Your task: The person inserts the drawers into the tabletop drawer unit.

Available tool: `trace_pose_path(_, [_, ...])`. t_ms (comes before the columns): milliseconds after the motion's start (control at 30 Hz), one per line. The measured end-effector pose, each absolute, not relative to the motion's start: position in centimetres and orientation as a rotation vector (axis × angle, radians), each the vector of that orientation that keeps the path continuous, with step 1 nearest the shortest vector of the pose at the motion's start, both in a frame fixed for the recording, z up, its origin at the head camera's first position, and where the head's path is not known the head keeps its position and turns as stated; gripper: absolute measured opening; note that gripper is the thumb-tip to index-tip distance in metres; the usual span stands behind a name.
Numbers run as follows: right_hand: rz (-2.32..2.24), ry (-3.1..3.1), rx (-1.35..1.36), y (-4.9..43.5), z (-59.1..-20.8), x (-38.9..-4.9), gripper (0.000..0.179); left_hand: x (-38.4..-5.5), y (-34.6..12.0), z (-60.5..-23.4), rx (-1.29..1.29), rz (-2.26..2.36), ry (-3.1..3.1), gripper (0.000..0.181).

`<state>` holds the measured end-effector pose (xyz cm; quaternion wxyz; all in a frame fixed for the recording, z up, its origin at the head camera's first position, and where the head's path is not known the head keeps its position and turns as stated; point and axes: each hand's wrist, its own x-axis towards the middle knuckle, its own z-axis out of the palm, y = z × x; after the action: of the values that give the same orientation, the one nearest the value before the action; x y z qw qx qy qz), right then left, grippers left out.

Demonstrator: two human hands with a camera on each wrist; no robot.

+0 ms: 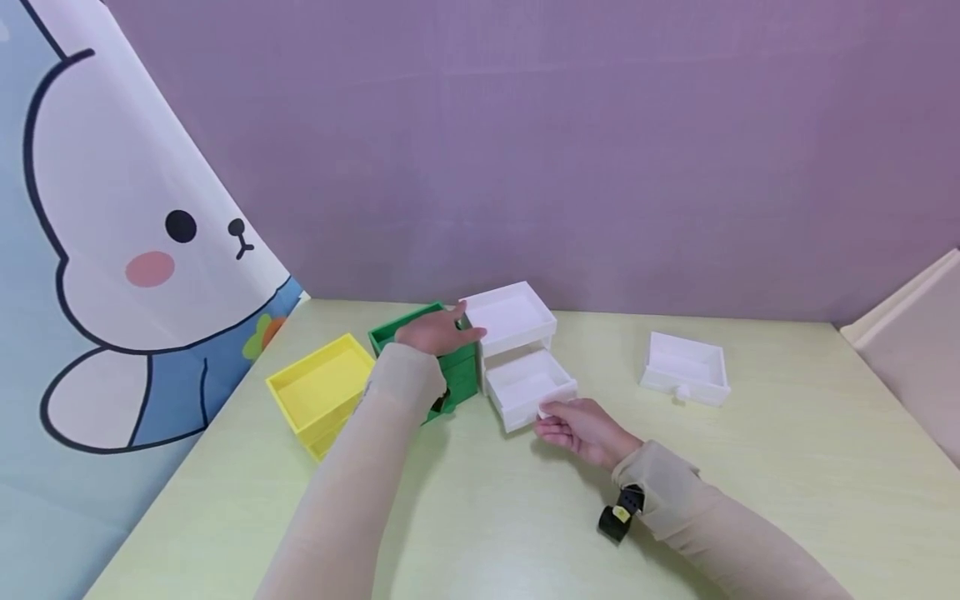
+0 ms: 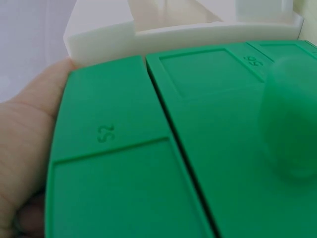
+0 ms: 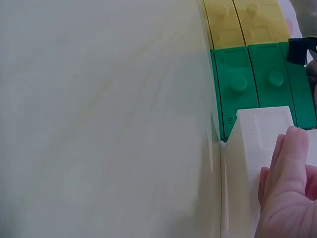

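A white mini drawer cabinet stands mid-table with its lower drawer slid out toward the front. My right hand pinches the front of this drawer at its knob, which the fingers mostly hide. In the right wrist view the fingers of the right hand lie along the white drawer front. My left hand reaches over the green drawer cabinet, its fingers resting at the white cabinet's upper left edge. Part of that left hand shows beside the green drawer fronts.
A yellow drawer cabinet stands left of the green one, partly behind my left forearm. A loose white drawer with a knob lies to the right on the table. A purple backdrop rises behind the table.
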<state>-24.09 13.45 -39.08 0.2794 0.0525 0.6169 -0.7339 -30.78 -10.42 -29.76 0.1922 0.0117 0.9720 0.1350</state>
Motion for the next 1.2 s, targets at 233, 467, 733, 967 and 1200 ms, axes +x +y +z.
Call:
trace_pose_path(233, [-1.947,1.654,0.115,13.4,-39.2,-24.8,0.02,-31.0,-10.5,-30.0,0.026,0.382,2.73,0.076])
trace_pose_path(467, [-1.906,1.639,0.133,13.2,-39.4,-25.5,0.017,-31.0,-10.4,-30.0,0.018,0.361,2.735,0.077])
trace_pose_path(733, [-1.901,1.563,0.166,13.4,-39.8,-25.8,0.016,-31.0,-10.4,-30.0,0.015,0.368,2.729,0.077])
trace_pose_path(967, [-2.003,1.444,0.255,13.7,-39.9,-25.3,0.012,-31.1,-10.3,-29.9,0.018,0.372,2.72,0.077])
trace_pose_path(1200, [-2.083,1.437,0.296,13.4,-39.6,-24.8,0.03,-31.1,-10.3,-29.6,0.013,0.373,2.731,0.076])
